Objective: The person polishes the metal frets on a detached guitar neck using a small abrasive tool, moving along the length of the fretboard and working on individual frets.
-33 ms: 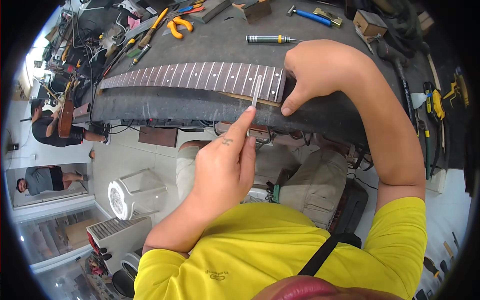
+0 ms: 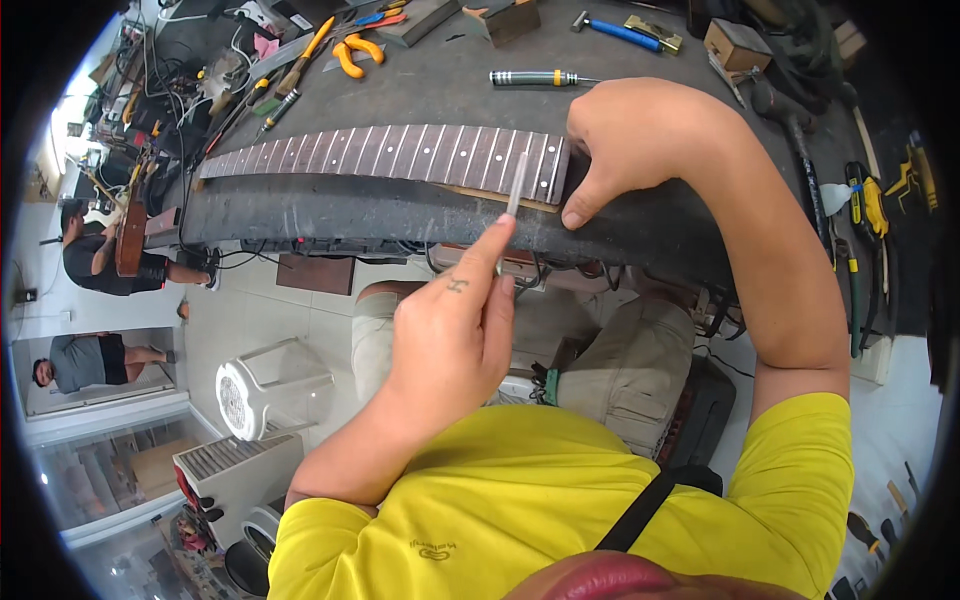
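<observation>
A guitar neck's dark fretboard [image 2: 400, 152], with metal frets and pale dot inlays, lies lengthwise along the near edge of the workbench. My left hand [image 2: 455, 320] is closed, pinching a narrow metal file [image 2: 518, 185], its forefinger stretched along it. The file's far end lies over the frets near the board's right end and is smeared by motion. My right hand [image 2: 640, 135] curves around that right end, thumb at the near corner and forefinger at the far corner; its other fingers are hidden. A thin light wooden strip [image 2: 490, 195] shows under the board's near edge.
Behind the board lie a screwdriver [image 2: 535, 78], orange-handled pliers [image 2: 355, 55], a blue-handled hammer [image 2: 620, 33] and a wooden block [image 2: 738, 45]. Cables and tools crowd the left. A white stool [image 2: 250, 390] stands on the floor. Two other people are at the far left.
My left hand has shifted slightly to the right with the file, which now looks more blurred. My right hand and the fretboard have barely moved.
</observation>
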